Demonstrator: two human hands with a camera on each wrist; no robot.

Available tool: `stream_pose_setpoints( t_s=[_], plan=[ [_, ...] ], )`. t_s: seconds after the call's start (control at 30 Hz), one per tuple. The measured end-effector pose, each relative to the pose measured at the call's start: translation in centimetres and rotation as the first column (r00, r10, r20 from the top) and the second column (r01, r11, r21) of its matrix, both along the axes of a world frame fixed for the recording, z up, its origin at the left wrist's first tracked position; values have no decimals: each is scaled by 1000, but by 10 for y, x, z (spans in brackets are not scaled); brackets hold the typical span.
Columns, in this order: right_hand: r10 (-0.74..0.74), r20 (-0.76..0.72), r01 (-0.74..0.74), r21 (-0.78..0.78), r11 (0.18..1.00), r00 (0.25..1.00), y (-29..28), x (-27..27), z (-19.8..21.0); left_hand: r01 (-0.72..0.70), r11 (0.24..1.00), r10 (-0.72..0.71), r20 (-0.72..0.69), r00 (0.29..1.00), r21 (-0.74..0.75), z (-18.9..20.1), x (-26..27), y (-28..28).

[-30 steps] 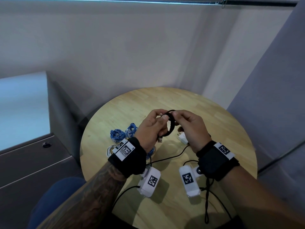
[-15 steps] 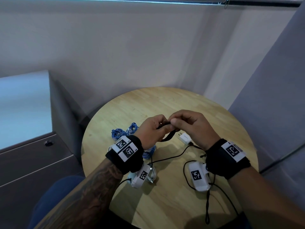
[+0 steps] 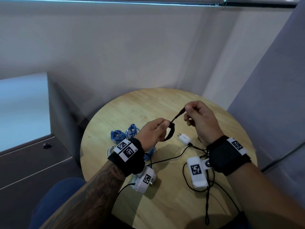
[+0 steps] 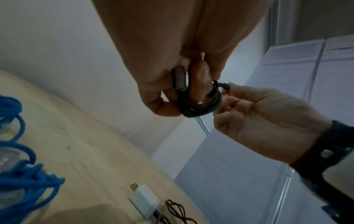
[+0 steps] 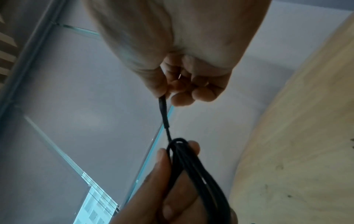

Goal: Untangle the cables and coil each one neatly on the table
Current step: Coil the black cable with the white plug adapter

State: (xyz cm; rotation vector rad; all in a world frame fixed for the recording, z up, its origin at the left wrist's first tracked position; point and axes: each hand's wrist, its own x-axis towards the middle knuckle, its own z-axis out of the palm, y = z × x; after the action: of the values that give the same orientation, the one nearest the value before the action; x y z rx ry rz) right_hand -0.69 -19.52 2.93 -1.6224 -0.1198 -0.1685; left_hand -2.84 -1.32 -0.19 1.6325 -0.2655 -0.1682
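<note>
My left hand [image 3: 154, 131] grips a small coil of black cable [image 3: 170, 133] above the round wooden table [image 3: 148, 104]; in the left wrist view the coil [image 4: 199, 106] loops round my fingers beside a metal plug [image 4: 180, 79]. My right hand [image 3: 199, 116] pinches the cable's free end [image 3: 179, 113] and holds it up and to the right of the coil. The right wrist view shows that end [image 5: 164, 112] running taut from my fingertips down into the coil [image 5: 193, 163]. Blue cable bundles [image 3: 123, 134] lie on the table to the left.
A white charger [image 3: 184, 139] with a thin black cable [image 3: 175, 157] lies on the table below my hands. A grey cabinet [image 3: 33, 162] stands at the left. Walls close in behind and at the right of the table.
My hands, which were together over the coil, have drawn apart. The right hand has pulled the cable end up and to the right, out of the coil in the left hand.
</note>
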Motion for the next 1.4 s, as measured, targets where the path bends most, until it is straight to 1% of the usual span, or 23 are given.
stream_pose_setpoints(
  t_s=[0.03, 0.07, 0.13, 0.23, 0.33, 0.43, 0.47, 0.53, 0.6, 0.63, 0.7, 0.8, 0.9, 0.97, 1.0, 1.03, 1.1, 1.13, 1.2, 1.27, 1.3, 1.37, 1.4],
  plan=[
    [57, -33, -56, 31, 998, 998, 2, -1, -2, -8, 1000, 8, 9, 1000, -7, -3, 1, -1],
    [110, -57, -110, 12, 994, 992, 4, -3, -4, -18, 1000, 18, 14, 1000, -6, -4, 1, -2],
    [148, -43, -152, -125, 980, 988, 5, -5, -6, -23, 1000, 23, -3, 1000, -15, -7, 0, -4],
    [60, 115, -28, -261, 965, 992, 3, -2, -4, -17, 996, 12, -65, 998, -86, -7, -4, -7],
    [41, 114, -13, -233, 972, 993, -2, 1, -6, 6, 991, -22, -111, 994, -137, -10, -5, -6],
    [140, 58, -133, -105, 985, 988, -10, 2, -6, -30, 973, -1, -132, 991, -230, -13, -3, -2],
    [176, 51, -169, -111, 979, 983, -12, 3, -7, -53, 957, 10, -151, 988, -286, -14, -2, 0],
    [221, 26, -209, -236, 949, 975, -12, 5, -14, -94, 914, 17, -195, 981, -396, -12, 1, 3],
    [247, -25, -239, -357, 903, 969, -5, 3, -27, -110, 896, 20, -208, 978, -431, -13, 3, 4],
    [259, -63, -265, -352, 898, 964, 1, 1, -33, -117, 903, 35, -199, 979, -414, -13, 4, 3],
    [264, -169, -299, -236, 925, 950, 11, -2, -39, -145, 922, 84, -180, 980, -360, -13, 6, 3],
    [218, -284, -247, -71, 966, 934, 19, -5, -33, -201, 943, 171, -133, 976, -265, -15, 8, 4],
    [245, -299, -291, -121, 949, 922, 23, -10, -30, -234, 956, 221, -89, 971, -179, -18, 9, 6],
    [274, -328, -347, -191, 918, 904, 23, -13, -32, -223, 969, 218, -60, 974, -106, -19, 9, 5],
    [301, -358, -381, -180, 907, 884, 22, -14, -31, -210, 976, 209, -28, 978, -53, -19, 8, 4],
    [338, -394, -415, -127, 901, 855, 21, -14, -30, -195, 981, 194, 29, 980, 14, -18, 7, 3],
    [414, -468, -443, 52, 895, 781, 17, -12, -23, -162, 974, 130, 193, 972, 160, -15, 5, 1],
    [426, -492, -426, 118, 897, 759, 15, -12, -18, -148, 965, 86, 271, 959, 218, -14, 4, 0],
    [428, -509, -406, 160, 900, 747, 12, -11, -12, -141, 948, 24, 381, 924, 284, -9, 7, -1],
    [428, -507, -431, 120, 894, 748, 10, -10, -12, -162, 921, -9, 434, 901, 354, -6, 11, 0],
    [419, -493, -453, 54, 890, 763, 9, -10, -12, -175, 904, -16, 442, 897, 390, -5, 13, 0],
    [363, -429, -460, -145, 876, 827, 9, -8, -15, -225, 867, 2, 449, 894, 444, -5, 18, 4],
    [325, -376, -428, -236, 872, 868, 9, -7, -16, -246, 857, 22, 444, 896, 453, -6, 21, 6]
  ],
)
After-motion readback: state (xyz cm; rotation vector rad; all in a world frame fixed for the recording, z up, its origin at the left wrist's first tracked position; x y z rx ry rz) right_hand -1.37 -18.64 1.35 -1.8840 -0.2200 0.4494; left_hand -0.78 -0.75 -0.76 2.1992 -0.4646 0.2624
